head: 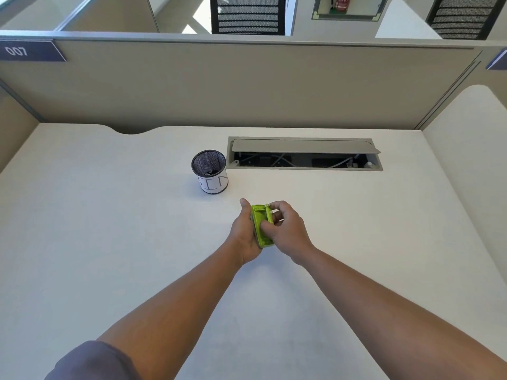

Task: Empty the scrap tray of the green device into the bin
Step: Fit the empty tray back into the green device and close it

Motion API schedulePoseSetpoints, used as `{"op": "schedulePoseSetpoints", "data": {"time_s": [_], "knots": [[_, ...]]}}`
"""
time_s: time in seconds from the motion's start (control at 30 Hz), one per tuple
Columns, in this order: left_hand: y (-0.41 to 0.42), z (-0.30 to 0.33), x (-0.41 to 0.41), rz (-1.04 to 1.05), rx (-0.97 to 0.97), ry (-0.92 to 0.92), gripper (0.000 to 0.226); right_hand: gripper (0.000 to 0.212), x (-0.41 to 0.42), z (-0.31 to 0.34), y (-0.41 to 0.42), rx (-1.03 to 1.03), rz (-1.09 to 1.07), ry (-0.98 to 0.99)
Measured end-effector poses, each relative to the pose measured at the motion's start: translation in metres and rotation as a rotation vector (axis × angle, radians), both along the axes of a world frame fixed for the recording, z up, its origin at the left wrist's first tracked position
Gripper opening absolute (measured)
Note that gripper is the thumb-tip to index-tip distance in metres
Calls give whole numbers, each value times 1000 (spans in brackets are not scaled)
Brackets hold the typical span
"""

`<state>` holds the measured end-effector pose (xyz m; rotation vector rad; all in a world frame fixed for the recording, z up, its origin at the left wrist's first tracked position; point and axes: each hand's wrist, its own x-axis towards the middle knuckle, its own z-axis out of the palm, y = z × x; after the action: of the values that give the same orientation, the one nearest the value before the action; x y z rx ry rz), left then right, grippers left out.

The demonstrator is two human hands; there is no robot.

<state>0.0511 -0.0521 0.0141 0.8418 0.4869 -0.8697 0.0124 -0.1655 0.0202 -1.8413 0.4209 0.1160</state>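
A dark sleeve (pixel 93 360) shows at the lower left, and from it the left forearm reaches up over the pale worktop (pixel 109 242). Beyond the fingers and off to their left stands the bin (pixel 210 171), a small black mesh cup with a white paper band round its lower half (hand-lettered, the letters hard to read); it sits upright, near the hands but clear of them.

The left hand (pixel 244 231) cradles the green device (pixel 262 225) from its left side, thumb pointing away from the person and palm wrapped against the body of the device, so this hand is closed around it. The device is held just above the worktop, its long side running away from the person. The right hand (pixel 285 229) comes in from the other side, its fingers (pixel 267 227) curled and pinched onto the device's right edge and top face; whether they hold the scrap tray itself cannot be told.

Farther out, beyond the right hand's fingers, a grey cable hatch (pixel 304 153) lies in the worktop with its flap raised, cables visible inside.
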Motion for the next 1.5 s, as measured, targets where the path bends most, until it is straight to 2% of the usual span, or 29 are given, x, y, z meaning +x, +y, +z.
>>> {"op": "schedulePoseSetpoints", "data": {"time_s": [0.27,0.43,0.63,0.87,1.03,1.13,1.33,1.4,1.5], "knots": [[1,3,2,-10,-14,-6,91,33,1,3,0,-2,26,5],[4,8,-1,-19,-37,-28,63,32,1,3,-1,6,27,4],[3,10,-5,-3,69,-142,34,28,1,7,-1,10,55,3],[7,5,-5,1,60,-218,32,30,2,11,0,-54,94,-12],[10,4,-4,110,15,-130,29,35,0,6,3,-49,51,-43],[11,1,-1,160,23,-115,25,47,-5,2,3,59,24,9],[11,-5,3,197,92,-132,23,23,-10,-1,-5,589,-133,233],[11,-6,4,212,88,-120,25,19,-9,-3,-8,622,-179,262],[11,-8,4,229,79,-110,30,19,-8,-7,-13,582,-135,288]]}}
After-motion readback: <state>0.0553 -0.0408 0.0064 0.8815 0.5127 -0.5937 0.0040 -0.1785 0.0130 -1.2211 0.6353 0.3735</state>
